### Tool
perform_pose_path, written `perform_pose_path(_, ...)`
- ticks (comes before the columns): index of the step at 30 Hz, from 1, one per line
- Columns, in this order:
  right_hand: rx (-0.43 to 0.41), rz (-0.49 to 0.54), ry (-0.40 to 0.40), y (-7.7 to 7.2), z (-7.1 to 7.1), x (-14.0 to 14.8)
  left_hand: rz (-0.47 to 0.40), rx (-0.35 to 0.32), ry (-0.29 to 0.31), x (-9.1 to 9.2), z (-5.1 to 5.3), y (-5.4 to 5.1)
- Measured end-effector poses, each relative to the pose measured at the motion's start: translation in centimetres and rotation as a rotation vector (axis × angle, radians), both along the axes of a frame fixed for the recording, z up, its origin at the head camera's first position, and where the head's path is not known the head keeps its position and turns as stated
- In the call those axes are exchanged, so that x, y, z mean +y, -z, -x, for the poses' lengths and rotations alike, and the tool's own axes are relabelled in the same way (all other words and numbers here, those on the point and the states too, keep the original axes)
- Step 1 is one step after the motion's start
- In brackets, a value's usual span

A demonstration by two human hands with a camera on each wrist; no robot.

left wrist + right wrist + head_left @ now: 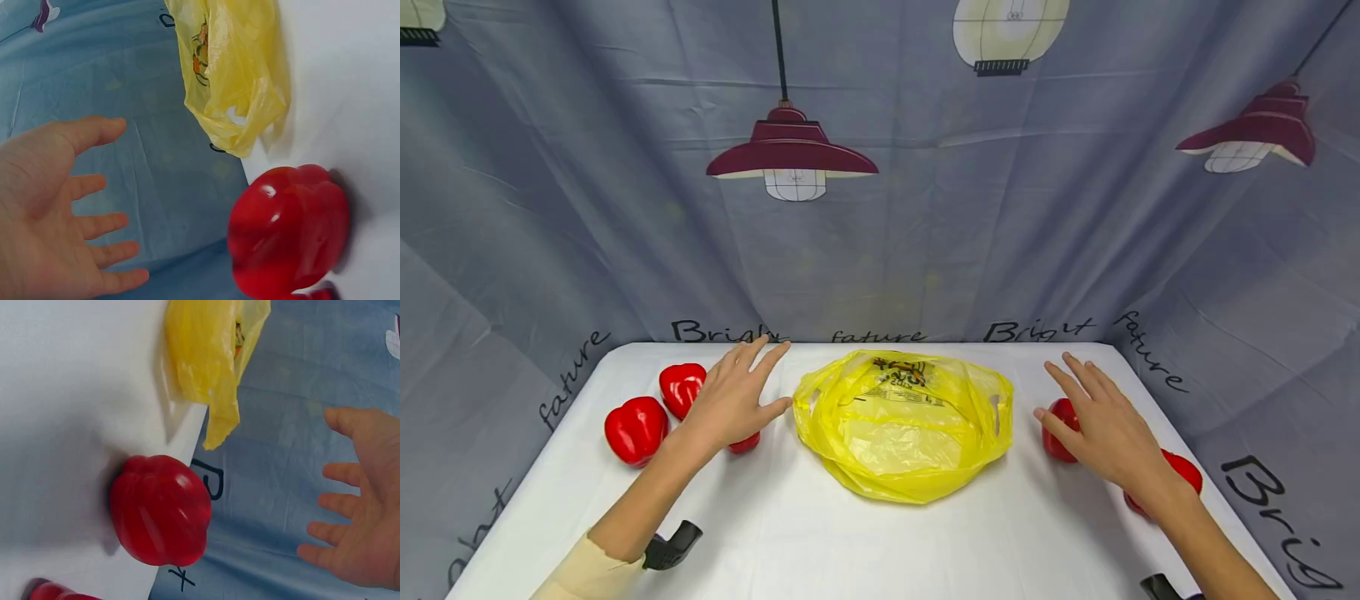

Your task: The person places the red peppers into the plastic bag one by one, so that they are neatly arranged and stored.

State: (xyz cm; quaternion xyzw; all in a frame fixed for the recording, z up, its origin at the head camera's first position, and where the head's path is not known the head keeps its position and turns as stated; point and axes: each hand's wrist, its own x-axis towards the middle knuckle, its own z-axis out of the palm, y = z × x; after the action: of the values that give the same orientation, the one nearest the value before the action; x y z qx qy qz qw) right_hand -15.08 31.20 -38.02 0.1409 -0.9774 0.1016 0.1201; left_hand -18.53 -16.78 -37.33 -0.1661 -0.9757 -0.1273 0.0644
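A yellow plastic bag (902,442) lies spread on the table with its mouth open and dark print at the back. My left hand (730,400) hovers left of the bag with fingers spread, holding nothing. Beneath it sits a red bell pepper (287,231), partly hidden in the head view. Farther left are two more red peppers, one nearer (636,431) and one behind (682,389). On the bag's other side, my right hand (1105,425) is raised with straight fingers, above a red pepper (161,510). Another red pepper (1183,471) is partly covered by the right wrist.
A white cloth covers the table (820,550). Grey-blue curtains (887,250) printed with lamps and lettering enclose the back and sides. Black wrist-camera parts show under the left forearm (672,546) and by the right forearm (1161,586).
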Motion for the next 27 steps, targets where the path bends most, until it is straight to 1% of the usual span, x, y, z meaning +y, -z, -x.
perform_pose_path(4, -0.026, 0.060, 0.021, -0.3, -0.2, -0.4, -0.095, -0.015, 0.000, -0.6, -0.4, 0.3)
perform_pose_path(9, -0.049, 0.123, 0.024, -0.3, -0.6, -0.8, -0.149, -0.029, -0.021, -1.5, -0.9, 0.6)
perform_pose_path(12, -0.054, 0.147, 0.031, -0.2, -0.9, -1.1, -0.199, -0.047, -0.042, -2.0, -1.1, 1.0)
perform_pose_path(15, -0.054, 0.191, 0.041, 0.1, -1.1, -1.3, -0.264, -0.068, -0.079, -2.6, -1.5, 1.6)
perform_pose_path(19, -0.051, 0.253, 0.058, 0.6, -1.5, -1.5, -0.324, -0.077, -0.127, -3.3, -2.1, 2.5)
perform_pose_path(23, -0.058, 0.295, 0.083, 1.0, -1.7, -1.6, -0.355, -0.075, -0.170, -3.9, -2.5, 3.6)
perform_pose_path(27, -0.021, 0.332, 0.108, 1.5, -2.0, -1.8, -0.369, -0.061, -0.208, -4.4, -2.8, 4.5)
